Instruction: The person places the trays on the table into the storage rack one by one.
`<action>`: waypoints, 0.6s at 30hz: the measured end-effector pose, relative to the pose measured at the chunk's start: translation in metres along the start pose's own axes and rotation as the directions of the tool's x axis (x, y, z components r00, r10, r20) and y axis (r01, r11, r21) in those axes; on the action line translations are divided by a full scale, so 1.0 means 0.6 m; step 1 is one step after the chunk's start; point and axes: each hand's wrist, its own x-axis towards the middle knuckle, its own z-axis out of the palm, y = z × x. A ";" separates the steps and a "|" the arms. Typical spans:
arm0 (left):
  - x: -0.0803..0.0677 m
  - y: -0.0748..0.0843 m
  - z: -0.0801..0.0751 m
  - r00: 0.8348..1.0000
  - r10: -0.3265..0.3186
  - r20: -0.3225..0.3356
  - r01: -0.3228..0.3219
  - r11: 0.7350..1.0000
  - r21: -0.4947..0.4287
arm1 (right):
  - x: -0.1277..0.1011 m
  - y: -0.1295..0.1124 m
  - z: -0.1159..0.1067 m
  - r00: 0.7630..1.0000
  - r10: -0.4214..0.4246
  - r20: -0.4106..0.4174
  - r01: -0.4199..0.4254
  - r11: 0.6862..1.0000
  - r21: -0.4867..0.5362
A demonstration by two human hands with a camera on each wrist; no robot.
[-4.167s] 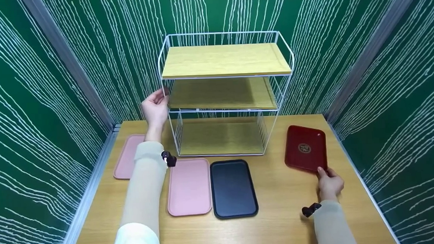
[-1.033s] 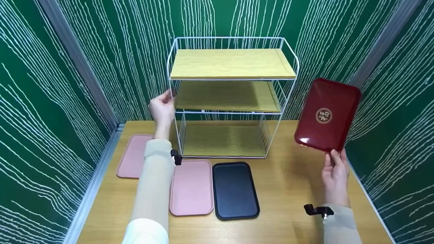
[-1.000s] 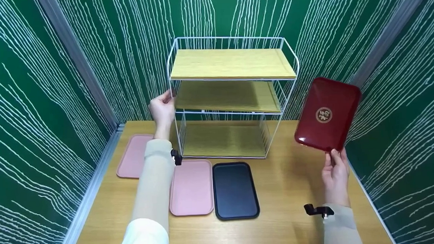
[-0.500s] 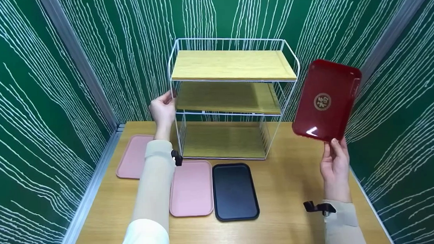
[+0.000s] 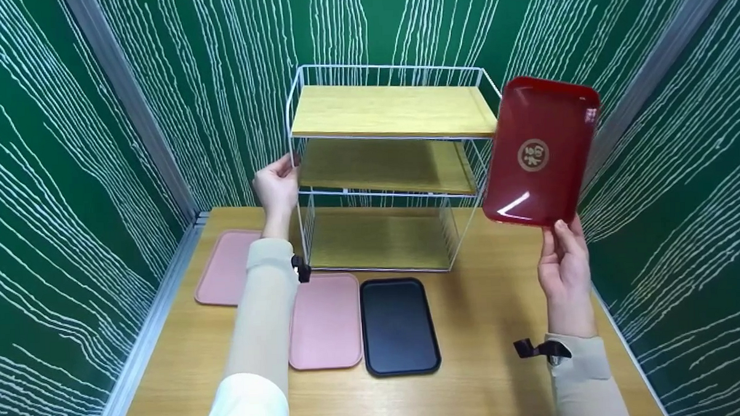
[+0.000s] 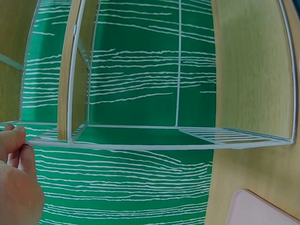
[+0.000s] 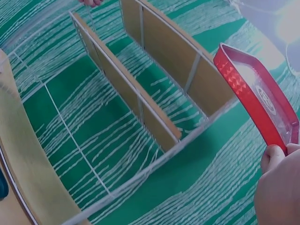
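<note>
two hands at work: right hand [image 5: 563,266] pinching the near edge of the red tray [image 5: 539,153], thumb and fingers curled round its rim, tray lifted clear of the table [image 5: 491,327] and tilted nearly upright, just beside the right front corner of the wire shelf rack [image 5: 393,164], overlapping its top board from the head view. left hand [image 5: 277,186] curled round the rack's left front upright at the middle tier, steadying it.

seemingly mid-carry, with the tray off the table and up at shelf height but not yet on any board. most likely bound for the top tier, though not possible to say for certain. next move, judged from this: levelling the tray from its steep tilt, swinging it leftward over the low wire rail at the rack's right edge, then lowering flat onto the wood. chief risk: catching the tray's far rim on that rail.

left on the table near the rack's front edge: black tray [image 5: 399,325], pink tray [image 5: 326,320] touching or just beside it, and a second pink tray [image 5: 221,268] toward the left edge, partly behind the left sleeve.
</note>
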 end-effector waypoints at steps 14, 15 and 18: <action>-0.003 -0.002 -0.003 1.000 0.002 0.008 -0.002 1.000 0.009 | 0.004 0.087 0.067 0.997 -0.036 0.065 0.044 0.990 -0.132; -0.003 -0.001 -0.003 1.000 -0.004 0.012 0.004 1.000 0.004 | 0.004 0.091 0.071 0.998 -0.032 0.062 0.041 0.989 -0.141; -0.002 0.001 -0.002 1.000 -0.015 0.018 0.015 1.000 -0.005 | 0.001 0.104 0.080 0.998 -0.022 0.056 0.031 0.986 -0.166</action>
